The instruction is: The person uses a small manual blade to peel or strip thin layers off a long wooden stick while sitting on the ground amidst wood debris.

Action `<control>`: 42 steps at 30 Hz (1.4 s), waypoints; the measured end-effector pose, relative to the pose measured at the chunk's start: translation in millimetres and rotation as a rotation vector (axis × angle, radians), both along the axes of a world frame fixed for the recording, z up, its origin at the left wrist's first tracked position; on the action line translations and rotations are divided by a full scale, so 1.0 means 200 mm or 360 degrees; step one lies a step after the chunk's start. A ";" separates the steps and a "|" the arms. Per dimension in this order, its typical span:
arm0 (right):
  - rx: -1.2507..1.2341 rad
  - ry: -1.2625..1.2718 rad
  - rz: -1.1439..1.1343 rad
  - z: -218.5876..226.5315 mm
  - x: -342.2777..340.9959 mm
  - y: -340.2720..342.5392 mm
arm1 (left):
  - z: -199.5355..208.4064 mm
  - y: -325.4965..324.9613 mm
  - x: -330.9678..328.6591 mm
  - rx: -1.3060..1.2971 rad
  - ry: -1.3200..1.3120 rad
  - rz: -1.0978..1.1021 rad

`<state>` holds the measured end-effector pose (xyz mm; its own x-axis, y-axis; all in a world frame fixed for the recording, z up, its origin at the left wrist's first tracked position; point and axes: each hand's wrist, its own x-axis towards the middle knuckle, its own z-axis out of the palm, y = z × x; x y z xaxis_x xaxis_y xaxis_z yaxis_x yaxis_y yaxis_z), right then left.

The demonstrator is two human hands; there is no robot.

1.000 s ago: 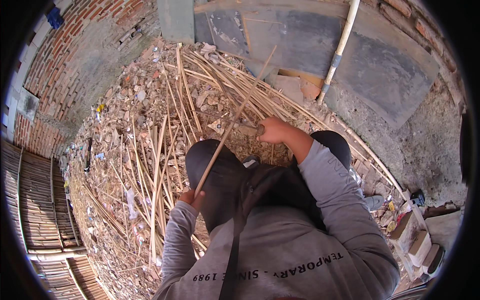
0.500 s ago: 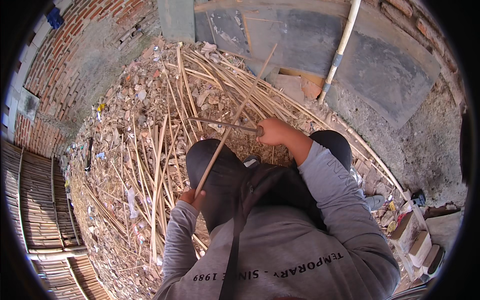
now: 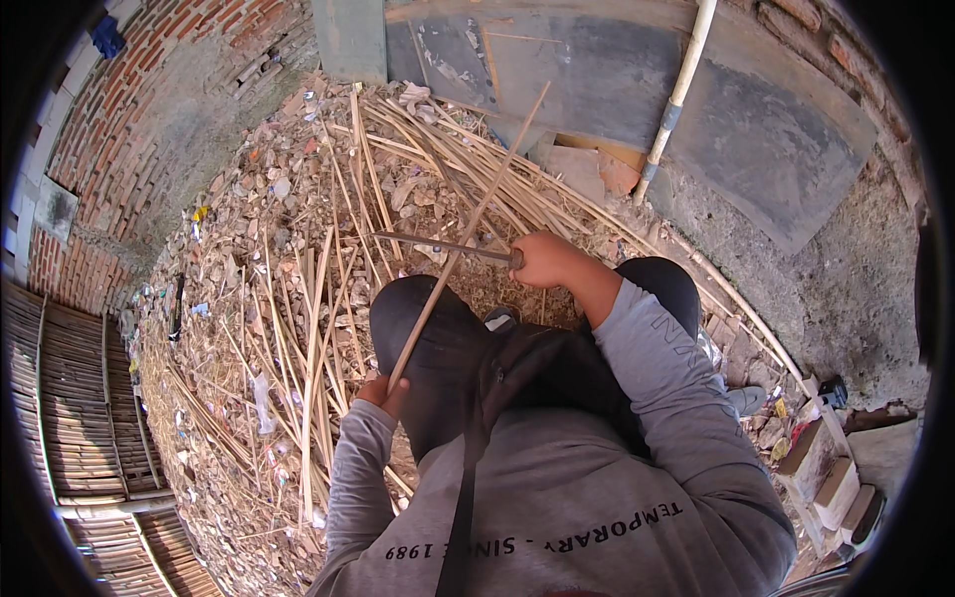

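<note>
- The strip (image 3: pixel 468 234) is long, thin and pale brown. Its near end is in the left hand (image 3: pixel 384 395), and it slants above the left knee (image 3: pixel 403 308), away and to the right. I cannot tell if its far end rests on anything.
- By its look, the strip should be light, rather stiff, but springy over such length. It is probably dry and not slippery; the edges may give splinters. The near end seems a good place to hold, well apart from the knife.
- The left hand is closed around the near end of the strip, with the thumb side up.
- The knife (image 3: pixel 487 255) is long, narrow and dark, and it crosses the strip about the middle. Whether the two touch, I cannot tell.
- The right hand (image 3: pixel 547 261), to the right of the strip, is wrapped in a fist around the grip of the knife.
- Beyond the strip, a bundle (image 3: pixel 428 144) of similar pieces lies on the ground.
- To the left of the strip, loose pieces (image 3: pixel 316 368) lie scattered over rubble (image 3: pixel 244 199).
- To the right of its far end, a pale pipe (image 3: pixel 679 95) leans before a dark panel (image 3: pixel 776 149).
</note>
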<state>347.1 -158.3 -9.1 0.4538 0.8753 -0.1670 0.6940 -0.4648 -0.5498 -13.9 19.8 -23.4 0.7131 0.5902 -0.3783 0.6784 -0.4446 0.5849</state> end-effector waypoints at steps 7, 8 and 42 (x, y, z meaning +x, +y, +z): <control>0.0120 -0.0010 -0.0017 -0.02 -0.01 0.00 | -0.02 0.00 -0.01 0.0025 -0.0061 -0.0006; 0.0125 -0.0012 -0.0014 -0.02 -0.01 0.00 | -0.01 0.00 0.00 0.0019 -0.0065 -0.0004; 0.0122 0.0003 -0.0005 -0.05 0.00 0.00 | 0.07 -0.05 0.02 -0.0092 -0.0106 0.0083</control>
<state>347.8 -157.8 -18.5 0.4565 0.8841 -0.1001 0.6916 -0.4233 -0.5853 -9.2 9.1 -9.9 0.7067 0.6059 -0.3654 0.6584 -0.3739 0.6533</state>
